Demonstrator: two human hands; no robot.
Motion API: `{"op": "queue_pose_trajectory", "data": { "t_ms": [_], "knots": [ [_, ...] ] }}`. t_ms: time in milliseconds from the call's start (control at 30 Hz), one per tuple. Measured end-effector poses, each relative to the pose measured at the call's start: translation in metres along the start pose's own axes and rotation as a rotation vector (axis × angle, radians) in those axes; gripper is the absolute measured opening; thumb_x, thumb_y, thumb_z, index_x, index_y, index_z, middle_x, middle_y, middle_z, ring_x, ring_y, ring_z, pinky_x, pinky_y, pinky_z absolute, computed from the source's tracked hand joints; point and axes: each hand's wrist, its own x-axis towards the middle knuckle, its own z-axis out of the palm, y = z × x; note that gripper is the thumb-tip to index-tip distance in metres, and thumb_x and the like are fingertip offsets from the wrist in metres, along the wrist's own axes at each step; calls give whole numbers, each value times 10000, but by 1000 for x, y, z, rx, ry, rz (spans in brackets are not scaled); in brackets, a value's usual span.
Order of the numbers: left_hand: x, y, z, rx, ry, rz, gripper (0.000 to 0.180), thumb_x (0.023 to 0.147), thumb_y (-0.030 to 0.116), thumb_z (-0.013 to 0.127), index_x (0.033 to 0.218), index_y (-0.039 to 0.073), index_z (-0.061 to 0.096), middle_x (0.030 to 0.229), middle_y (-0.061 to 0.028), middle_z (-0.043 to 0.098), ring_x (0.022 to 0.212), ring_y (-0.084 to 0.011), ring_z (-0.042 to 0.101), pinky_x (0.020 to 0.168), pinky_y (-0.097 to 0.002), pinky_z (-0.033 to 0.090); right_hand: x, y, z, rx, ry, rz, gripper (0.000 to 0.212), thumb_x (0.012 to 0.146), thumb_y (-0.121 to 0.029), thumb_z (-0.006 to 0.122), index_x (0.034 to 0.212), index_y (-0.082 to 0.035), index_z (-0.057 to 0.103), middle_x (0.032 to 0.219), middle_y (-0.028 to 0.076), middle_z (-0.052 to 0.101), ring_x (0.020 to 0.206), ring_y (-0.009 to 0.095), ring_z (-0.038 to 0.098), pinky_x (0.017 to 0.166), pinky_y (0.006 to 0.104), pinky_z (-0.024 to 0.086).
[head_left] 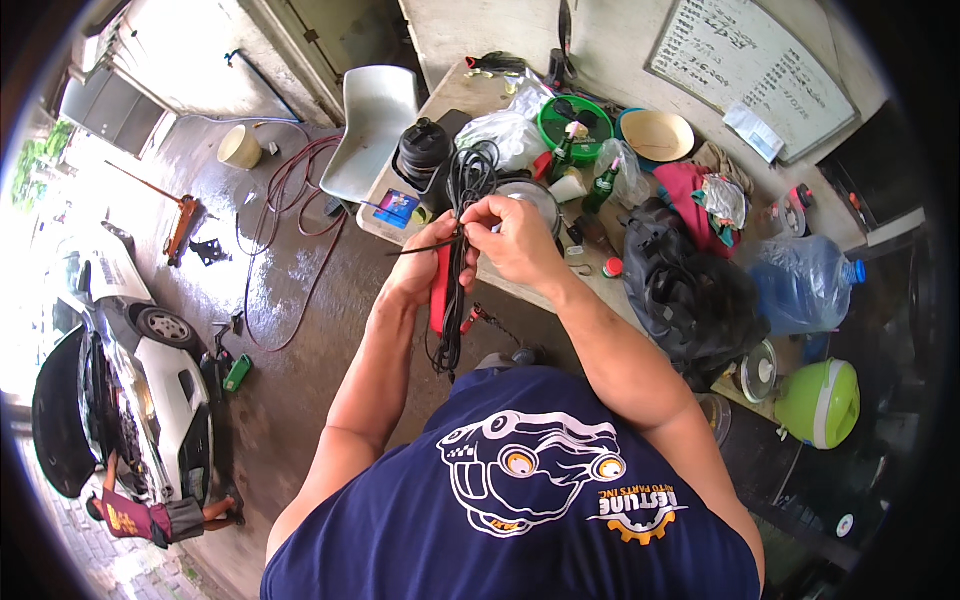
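Note:
In front of my chest, my left hand (430, 258) is wrapped round a coiled bundle of black cable (470, 175), whose loops stand above the hand and hang below it. A red, long-shaped object (440, 290) lies along the bundle under my left fingers; its kind is partly hidden. My right hand (505, 235) is closed in a pinch at the middle of the bundle, touching my left fingertips. From between the hands a thin black strip (415, 249) sticks out to the left. A small red clip-like piece (470, 320) dangles beside the lower loops.
A cluttered table (500, 275) holds a green basin (575, 122), bottles (603, 186), a black bag (680, 285) and a water jug (805, 285). A plastic chair (372, 130) stands at its left. A red hose (290, 190) crosses the floor toward a car (150, 350), where another person (140, 515) crouches.

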Motion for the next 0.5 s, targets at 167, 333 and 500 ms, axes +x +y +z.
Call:
{"op": "queue_pose_trajectory", "data": {
  "t_ms": [167, 333, 500],
  "knots": [
    [6, -4, 9, 43, 29, -21, 317, 1107, 340, 432, 1301, 140, 582, 826, -79, 676, 597, -224, 658, 548, -380, 570, -8, 34, 5, -94, 112, -247, 93, 991, -55, 658, 1018, 32, 671, 905, 103, 681, 722, 154, 719, 650, 313, 581],
    [-8, -17, -35, -339, -218, -204, 502, 1054, 533, 519, 1077, 51, 657, 660, -47, 594, 463, -204, 545, 461, -385, 498, -35, 13, -9, -207, -87, -351, 109, 959, -98, 656, 1038, -23, 644, 997, 165, 653, 946, 359, 660, 844, 445, 534],
    [-30, -26, -19, -429, -544, -379, 621, 1067, 578, 565, 1308, 6, 599, 717, -58, 581, 491, -190, 556, 521, -401, 525, -69, 15, -43, -144, -337, -347, 101, 966, -73, 654, 1062, -42, 642, 1016, 159, 646, 984, 381, 644, 886, 462, 517]
  ]
}}
